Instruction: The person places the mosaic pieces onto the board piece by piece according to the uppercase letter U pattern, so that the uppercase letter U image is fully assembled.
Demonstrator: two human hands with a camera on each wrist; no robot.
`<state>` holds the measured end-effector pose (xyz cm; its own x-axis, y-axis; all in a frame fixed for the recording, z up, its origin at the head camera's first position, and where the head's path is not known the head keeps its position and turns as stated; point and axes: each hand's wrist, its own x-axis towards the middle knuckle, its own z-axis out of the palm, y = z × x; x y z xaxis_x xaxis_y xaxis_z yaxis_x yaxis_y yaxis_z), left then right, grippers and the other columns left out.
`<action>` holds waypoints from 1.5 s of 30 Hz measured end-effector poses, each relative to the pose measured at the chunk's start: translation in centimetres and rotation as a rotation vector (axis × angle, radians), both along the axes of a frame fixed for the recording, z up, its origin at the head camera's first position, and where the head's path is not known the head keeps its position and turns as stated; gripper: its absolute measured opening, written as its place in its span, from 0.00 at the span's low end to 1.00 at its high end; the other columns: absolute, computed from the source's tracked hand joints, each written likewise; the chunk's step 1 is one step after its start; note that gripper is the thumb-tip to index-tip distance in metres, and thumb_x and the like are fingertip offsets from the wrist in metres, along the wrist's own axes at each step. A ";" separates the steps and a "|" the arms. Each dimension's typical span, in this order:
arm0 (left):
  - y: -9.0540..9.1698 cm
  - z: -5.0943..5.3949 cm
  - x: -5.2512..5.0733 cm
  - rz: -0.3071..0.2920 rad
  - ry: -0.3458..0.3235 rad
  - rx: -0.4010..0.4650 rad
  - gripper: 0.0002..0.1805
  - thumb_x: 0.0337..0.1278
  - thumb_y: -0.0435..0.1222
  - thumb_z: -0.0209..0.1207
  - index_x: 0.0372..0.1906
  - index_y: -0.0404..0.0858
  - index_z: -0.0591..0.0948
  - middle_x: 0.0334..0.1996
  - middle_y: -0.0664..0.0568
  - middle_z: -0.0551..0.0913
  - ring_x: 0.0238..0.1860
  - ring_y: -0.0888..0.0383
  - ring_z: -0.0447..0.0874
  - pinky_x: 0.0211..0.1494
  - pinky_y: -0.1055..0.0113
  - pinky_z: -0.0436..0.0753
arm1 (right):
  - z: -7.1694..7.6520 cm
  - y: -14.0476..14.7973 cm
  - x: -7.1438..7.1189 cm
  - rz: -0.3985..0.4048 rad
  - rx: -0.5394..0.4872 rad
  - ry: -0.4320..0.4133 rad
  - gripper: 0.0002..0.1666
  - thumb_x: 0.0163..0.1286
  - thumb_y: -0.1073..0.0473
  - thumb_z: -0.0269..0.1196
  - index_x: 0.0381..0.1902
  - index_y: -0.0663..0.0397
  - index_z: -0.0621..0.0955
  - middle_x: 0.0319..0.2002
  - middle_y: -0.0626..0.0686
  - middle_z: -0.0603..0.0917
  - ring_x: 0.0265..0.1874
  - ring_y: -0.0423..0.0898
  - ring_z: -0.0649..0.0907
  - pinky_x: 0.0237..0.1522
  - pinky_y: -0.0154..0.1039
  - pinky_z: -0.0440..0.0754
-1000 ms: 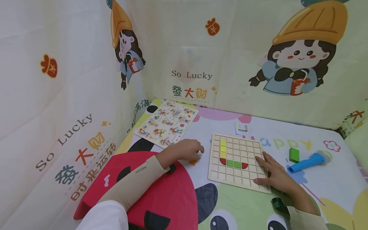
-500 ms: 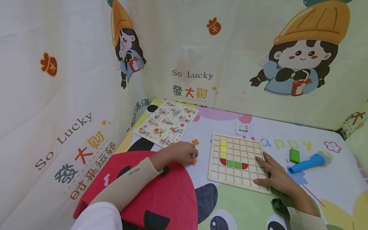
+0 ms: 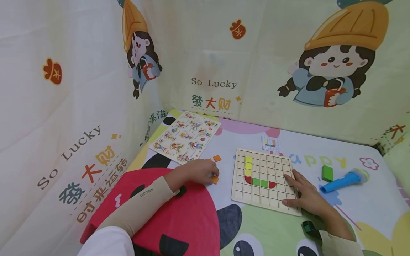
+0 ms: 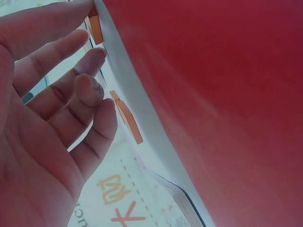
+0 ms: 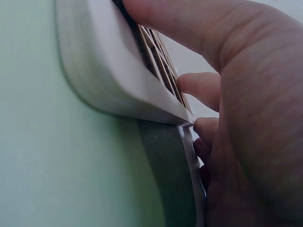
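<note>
Matt wood is shown here by the grid board (image 3: 273,165), smooth plastic by the toy microphone (image 3: 341,180), creased cloth by the curtain (image 3: 256,64).

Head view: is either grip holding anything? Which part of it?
Nothing clearly held. Right grip rests on the grid board at its right edge. Left grip is at an orange tile; can't tell whether pinched.

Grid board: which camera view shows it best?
Head view: the grid board shows almost whole, from above, the right hand covering some edge. Right wrist view: only part, nearly edge-on. Left wrist view: none visible.
</note>
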<state>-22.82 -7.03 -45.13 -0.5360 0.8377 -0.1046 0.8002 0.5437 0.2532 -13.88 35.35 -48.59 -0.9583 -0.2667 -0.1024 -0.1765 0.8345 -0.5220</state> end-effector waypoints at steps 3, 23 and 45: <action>0.1 0.1 0.0 -0.011 -0.008 -0.009 0.13 0.54 0.39 0.66 0.46 0.49 0.85 0.38 0.63 0.78 0.37 0.69 0.73 0.40 0.73 0.74 | -0.1 -0.1 0.2 -0.004 -0.001 0.004 0.63 0.52 0.33 0.71 0.77 0.52 0.56 0.76 0.61 0.39 0.73 0.66 0.39 0.55 0.78 0.46; 0.4 0.2 -0.1 0.034 -0.034 -0.051 0.14 0.54 0.38 0.67 0.47 0.48 0.86 0.37 0.63 0.78 0.36 0.67 0.74 0.40 0.73 0.75 | 0.2 -0.1 -0.5 0.001 0.005 0.040 0.61 0.51 0.33 0.71 0.76 0.51 0.59 0.76 0.61 0.41 0.73 0.65 0.40 0.57 0.76 0.45; 0.9 0.6 0.1 0.037 -0.033 -0.115 0.14 0.55 0.39 0.67 0.48 0.51 0.86 0.36 0.63 0.77 0.36 0.66 0.74 0.38 0.71 0.76 | -0.3 -0.4 0.0 -0.031 0.004 0.030 0.62 0.49 0.32 0.71 0.75 0.52 0.59 0.76 0.61 0.42 0.73 0.65 0.41 0.57 0.77 0.46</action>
